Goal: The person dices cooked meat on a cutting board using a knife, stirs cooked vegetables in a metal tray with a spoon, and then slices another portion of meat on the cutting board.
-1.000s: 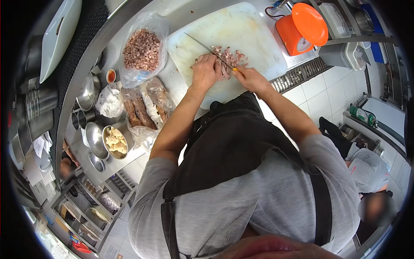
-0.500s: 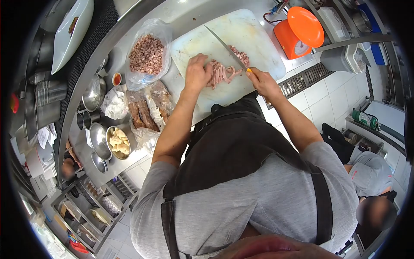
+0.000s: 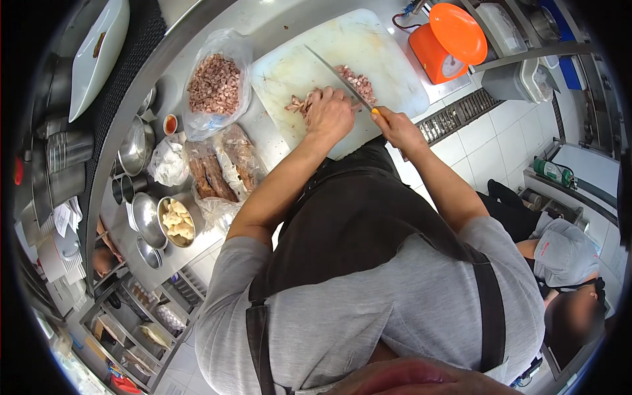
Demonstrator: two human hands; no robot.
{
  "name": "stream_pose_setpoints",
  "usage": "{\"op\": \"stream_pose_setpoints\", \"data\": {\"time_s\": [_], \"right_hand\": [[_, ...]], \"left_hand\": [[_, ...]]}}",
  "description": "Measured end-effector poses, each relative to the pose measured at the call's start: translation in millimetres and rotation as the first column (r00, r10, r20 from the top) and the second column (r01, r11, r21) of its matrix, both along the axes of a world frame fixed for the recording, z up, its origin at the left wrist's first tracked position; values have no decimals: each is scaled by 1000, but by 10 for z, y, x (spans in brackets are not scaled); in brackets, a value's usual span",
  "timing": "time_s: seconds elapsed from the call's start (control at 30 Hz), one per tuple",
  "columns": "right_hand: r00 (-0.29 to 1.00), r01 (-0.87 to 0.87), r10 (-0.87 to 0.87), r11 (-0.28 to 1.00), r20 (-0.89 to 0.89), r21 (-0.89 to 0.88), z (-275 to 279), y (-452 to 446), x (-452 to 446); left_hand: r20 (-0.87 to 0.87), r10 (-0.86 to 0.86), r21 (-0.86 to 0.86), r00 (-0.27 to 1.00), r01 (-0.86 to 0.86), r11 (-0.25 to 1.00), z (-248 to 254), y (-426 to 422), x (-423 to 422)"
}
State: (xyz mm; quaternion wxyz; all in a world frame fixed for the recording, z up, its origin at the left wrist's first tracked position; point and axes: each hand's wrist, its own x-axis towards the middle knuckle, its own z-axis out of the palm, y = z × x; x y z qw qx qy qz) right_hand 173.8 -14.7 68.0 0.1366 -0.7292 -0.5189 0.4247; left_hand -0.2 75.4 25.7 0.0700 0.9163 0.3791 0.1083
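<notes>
My right hand grips the yellow handle of a long kitchen knife. The blade slants up and left across the white cutting board. Curled over the meat strips, my left hand presses them on the board, just left of the blade, and hides most of them. Chopped meat lies in a small heap on the blade's far side. Left of the board, a clear plastic bag stands full of diced meat.
Wrapped dark meat pieces lie nearer me on the left, beside a steel bowl of pale yellowish chunks. An orange scale stands beyond the board's right edge. Another person is at the right, and a shelf edge borders the left.
My left hand has shifted right, closer to the knife, and covers more of the strips. My right hand still holds the knife. The whole view has shifted slightly.
</notes>
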Motion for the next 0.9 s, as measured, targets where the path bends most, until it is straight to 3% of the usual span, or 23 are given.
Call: {"op": "stream_pose_setpoints", "data": {"time_s": [0.13, 0.2, 0.37, 0.7, 0.9], "right_hand": [[999, -11, 10, 999, 37, 49, -107, -23, 32], [997, 80, -80, 995, 6, 59, -121, -41, 77], [995, 92, -94, 993, 29, 68, -109, -52, 176], [991, 131, -126, 983, -45, 126, 206, -19, 48], [994, 108, -108, 981, -7, 162, 97, 33, 53]], "left_hand": [[-18, -76, 19, 997, 77, 997, -109, 28, 28], [-16, -81, 14, 997, 81, 997, -145, 25, 44], [98, -148, -9, 984, 149, 989, -226, 60, 122], [118, -75, -46, 990, 80, 996, -148, 22, 106], [107, -77, 10, 991, 77, 997, -241, 66, 108]]}}
